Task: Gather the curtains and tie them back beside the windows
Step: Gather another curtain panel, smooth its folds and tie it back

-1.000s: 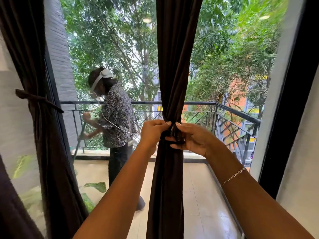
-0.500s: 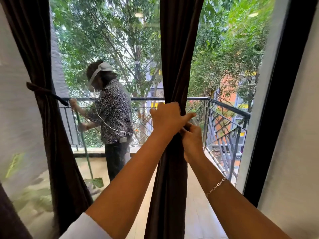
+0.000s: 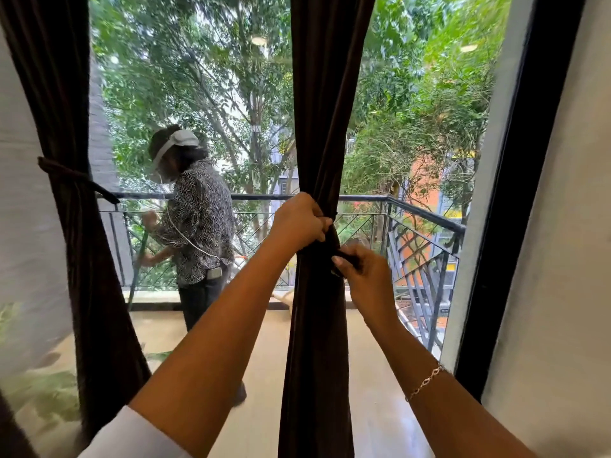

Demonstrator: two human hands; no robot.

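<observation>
Left hand (image 3: pixel 299 221) fingers curl tight around gathered centre curtain (image 3: pixel 319 342); just below them, right hand (image 3: pixel 362 271) pinches dark tie-back (image 3: pixel 340 256).

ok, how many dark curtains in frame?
2. Left curtain, already tied back; centre curtain, gripped by the left hand, right hand pinching its tieback. Dark fabric at bottom left may be a third.

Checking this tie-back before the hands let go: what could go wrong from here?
The left hand alone bunches the middle curtain; if its grip loosens, the folds may spread. The right hand pinches the tie only by its end, which could slip before it is fastened.
</observation>
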